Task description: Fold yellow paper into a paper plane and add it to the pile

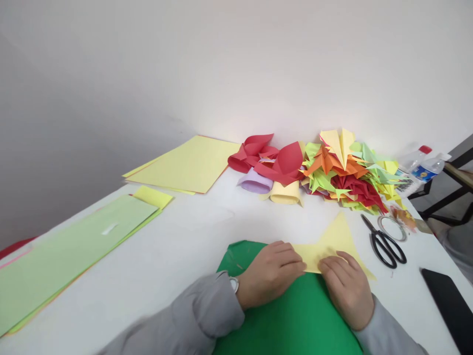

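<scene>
A folded piece of pale yellow paper [334,239] lies in front of me, with a pointed, fin-like part at its right end. Its near edge overlaps a large green sheet [295,315]. My left hand [271,273] is closed, its curled fingers pinching the left end of the yellow paper. At the paper's near edge, the bent fingers of my right hand [343,286] press together on it, just left of the pointed part. Both thumbs are mostly hidden.
Black-handled scissors [384,244] and a tape roll [392,228] lie to the right, near a black flat object [449,305]. Folded paper planes [343,172] pile up behind, beside red paper shapes [286,162] and bottles [428,167]. Yellow sheets [188,165] and green sheets [74,251] lie left.
</scene>
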A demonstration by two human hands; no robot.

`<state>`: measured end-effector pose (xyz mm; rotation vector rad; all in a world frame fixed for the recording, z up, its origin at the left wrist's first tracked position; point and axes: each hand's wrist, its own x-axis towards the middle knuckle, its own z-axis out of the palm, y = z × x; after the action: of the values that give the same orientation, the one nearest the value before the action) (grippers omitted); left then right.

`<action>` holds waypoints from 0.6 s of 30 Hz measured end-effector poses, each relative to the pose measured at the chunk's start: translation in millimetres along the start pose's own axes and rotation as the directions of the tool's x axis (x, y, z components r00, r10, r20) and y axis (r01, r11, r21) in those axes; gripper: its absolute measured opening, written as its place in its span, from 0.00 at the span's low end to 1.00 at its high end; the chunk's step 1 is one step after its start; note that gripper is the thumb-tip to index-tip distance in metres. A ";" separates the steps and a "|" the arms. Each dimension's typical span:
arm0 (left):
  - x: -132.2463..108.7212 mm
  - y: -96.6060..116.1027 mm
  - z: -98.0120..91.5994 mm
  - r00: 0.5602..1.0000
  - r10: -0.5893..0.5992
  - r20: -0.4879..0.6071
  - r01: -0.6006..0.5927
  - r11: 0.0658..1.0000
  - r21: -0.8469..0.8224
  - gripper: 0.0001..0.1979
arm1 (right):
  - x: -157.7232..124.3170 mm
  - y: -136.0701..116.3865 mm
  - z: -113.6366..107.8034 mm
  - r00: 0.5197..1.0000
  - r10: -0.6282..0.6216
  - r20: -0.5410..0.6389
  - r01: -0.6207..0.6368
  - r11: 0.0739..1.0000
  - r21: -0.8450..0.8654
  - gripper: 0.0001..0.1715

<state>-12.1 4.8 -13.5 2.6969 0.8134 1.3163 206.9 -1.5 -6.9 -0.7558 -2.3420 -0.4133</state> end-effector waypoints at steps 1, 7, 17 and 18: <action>0.1 -0.5 -0.2 0.999 -0.033 -0.025 0.031 0.998 -0.062 0.05 | -0.2 1.6 -0.5 1.000 0.023 -0.010 -0.023 1.000 0.014 0.16; -0.4 -5.6 -4.6 0.977 -0.204 -0.059 0.173 0.924 -0.341 0.07 | -4.0 13.7 0.8 0.995 0.097 -0.012 -0.096 0.993 0.073 0.13; -0.8 -1.7 -1.6 0.982 -0.185 0.036 0.187 0.929 -0.318 0.11 | -2.5 5.6 4.5 0.995 0.078 0.068 -0.089 0.980 0.176 0.10; -0.5 -1.4 -1.8 0.983 -0.180 0.046 0.185 0.929 -0.320 0.12 | -2.2 5.2 4.1 0.994 0.080 0.074 -0.093 0.976 0.198 0.11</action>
<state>-14.3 5.4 -13.1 2.3164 0.7497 1.2593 209.5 3.6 -10.9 -0.7795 -2.3576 -0.1123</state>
